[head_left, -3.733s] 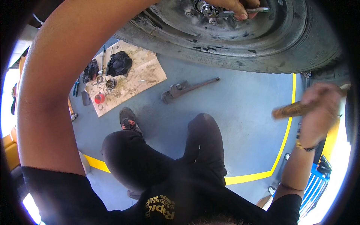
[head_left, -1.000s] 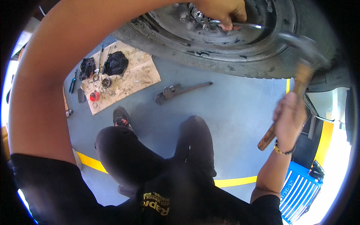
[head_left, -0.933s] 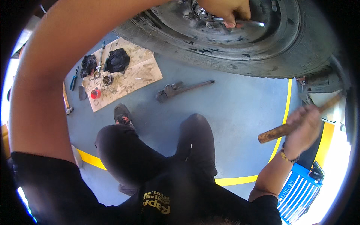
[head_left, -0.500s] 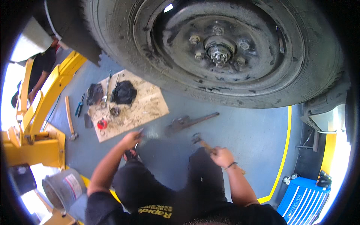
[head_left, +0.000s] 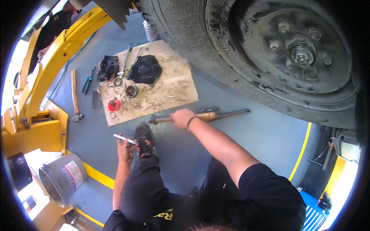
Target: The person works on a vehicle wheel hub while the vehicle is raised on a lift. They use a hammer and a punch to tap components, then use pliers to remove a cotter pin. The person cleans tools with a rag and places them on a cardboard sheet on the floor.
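Observation:
My left hand point(head_left: 124, 151) is raised beside my shoe, fingers closed on a slim white rod point(head_left: 125, 139); its exact kind is unclear. Stretched forward, my right hand point(head_left: 182, 118) is wrapped round the wooden handle of a hammer point(head_left: 206, 116). The hammer lies crosswise, low by the floor, and overlaps a long pipe wrench point(head_left: 235, 112). Just beyond is a stained cardboard sheet point(head_left: 177, 82). On it are black gloves or bags point(head_left: 146, 69), a round metal part point(head_left: 131, 91), a red lid-like item point(head_left: 113, 105) and a long metal tool point(head_left: 125, 61).
A large wheel point(head_left: 246, 73) with exposed hub nuts hangs at upper right. Left of the cardboard lie another hammer point(head_left: 74, 92) and pliers point(head_left: 88, 80). A yellow lift arm point(head_left: 73, 32) and a grey bucket point(head_left: 63, 177) stand left. A blue tool chest point(head_left: 314, 211) is lower right. Another person point(head_left: 54, 29) is at upper left.
My right hand has carried the hammer forward and left, over to the pipe wrench. The left hand has drawn back, lower and left, with the rod now visible. The view has shifted, putting the wheel farther right.

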Available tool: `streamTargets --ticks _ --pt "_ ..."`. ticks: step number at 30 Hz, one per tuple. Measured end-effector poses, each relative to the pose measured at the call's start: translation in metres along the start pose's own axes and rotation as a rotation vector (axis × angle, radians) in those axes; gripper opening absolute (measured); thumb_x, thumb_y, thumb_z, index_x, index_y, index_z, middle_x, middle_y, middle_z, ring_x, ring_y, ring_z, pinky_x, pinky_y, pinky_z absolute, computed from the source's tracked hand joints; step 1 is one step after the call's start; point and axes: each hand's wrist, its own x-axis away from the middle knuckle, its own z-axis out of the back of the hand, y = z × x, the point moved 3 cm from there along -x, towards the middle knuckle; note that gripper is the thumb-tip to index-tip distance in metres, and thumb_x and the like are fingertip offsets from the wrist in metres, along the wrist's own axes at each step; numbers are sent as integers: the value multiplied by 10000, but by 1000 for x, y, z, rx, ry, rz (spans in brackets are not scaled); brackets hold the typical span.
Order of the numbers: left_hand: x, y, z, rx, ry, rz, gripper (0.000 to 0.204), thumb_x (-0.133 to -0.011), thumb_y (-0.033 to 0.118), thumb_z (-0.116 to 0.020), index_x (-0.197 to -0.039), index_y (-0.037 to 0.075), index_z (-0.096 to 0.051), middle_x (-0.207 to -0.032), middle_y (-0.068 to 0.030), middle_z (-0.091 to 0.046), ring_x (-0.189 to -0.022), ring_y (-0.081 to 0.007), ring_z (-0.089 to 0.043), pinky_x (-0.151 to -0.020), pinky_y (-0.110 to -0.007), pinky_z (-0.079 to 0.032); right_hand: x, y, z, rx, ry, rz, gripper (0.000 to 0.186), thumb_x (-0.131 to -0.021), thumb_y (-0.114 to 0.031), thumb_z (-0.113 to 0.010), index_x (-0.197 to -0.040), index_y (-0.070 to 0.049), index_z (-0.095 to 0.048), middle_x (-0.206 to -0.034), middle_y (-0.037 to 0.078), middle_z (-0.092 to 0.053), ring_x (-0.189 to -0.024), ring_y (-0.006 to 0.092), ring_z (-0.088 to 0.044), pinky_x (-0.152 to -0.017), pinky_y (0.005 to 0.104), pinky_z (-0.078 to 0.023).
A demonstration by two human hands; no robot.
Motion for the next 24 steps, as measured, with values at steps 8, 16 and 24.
streamTargets --ticks 8,16,24 --pt "34 -21 -25 -336 -152 19 483 -1029 32 -503 -1476 118 -342 -1039 -136 -635 -893 -317 -709 -803 -471 -620 73 -1 -46 -53 667 98 292 -934 -277 -565 -1107 -54 -640 -1167 162 -617 -1050 330 -635 -910 443 -484" --pt "48 54 -73 -1200 -219 -32 345 -1018 46 -525 -1352 132 -515 -1077 -103 -637 -962 -245 -690 -762 -388 -583 124 -2 -133 -684 115 145 263 -937 -281 -543 -1061 -99 -686 -1061 182 -713 -1022 387 -670 -896 495 -519" --pt "77 63 -103 -2085 -457 -258 294 -884 169 -673 -1170 104 -692 -1084 -158 -669 -1056 -371 -642 -920 -451 -519 115 16 -142 -460 -180 -38 410 -930 -295 -547 -1221 -28 -656 -1191 199 -698 -1147 382 -651 -979 480 -510"
